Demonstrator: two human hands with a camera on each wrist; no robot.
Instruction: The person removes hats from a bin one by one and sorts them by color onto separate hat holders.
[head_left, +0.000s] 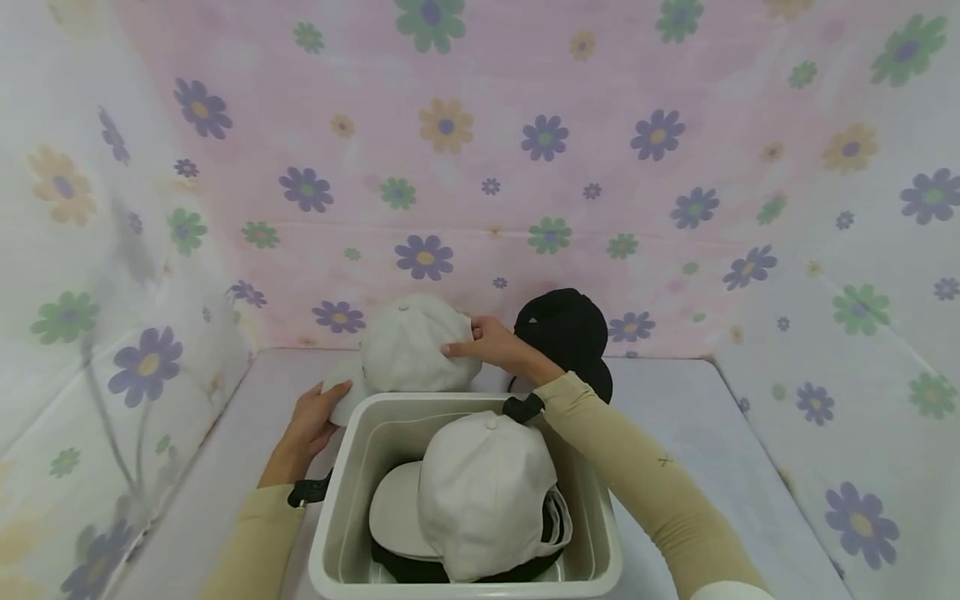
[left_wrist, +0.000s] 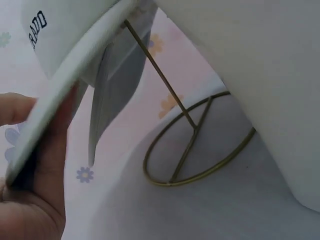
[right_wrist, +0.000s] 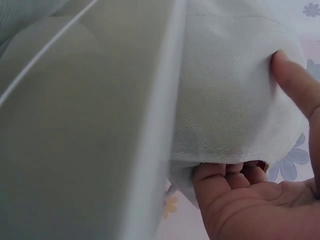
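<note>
Behind the bin, both hands hold one white cap. My left hand pinches its brim, thumb on one face and fingers on the other. Dark letters show on the cap's front in the left wrist view. At the opposite end, my right hand grips the cap's lower edge, fingers tucked inside and thumb on the outside. Below the cap, a brass-coloured wire stand rises from a ring base on the table.
A pale plastic bin stands in front, between the forearms. Inside, a cream cap lies over something black. A black cap is raised at the back, right of the white one. Flowered cloth encloses the table.
</note>
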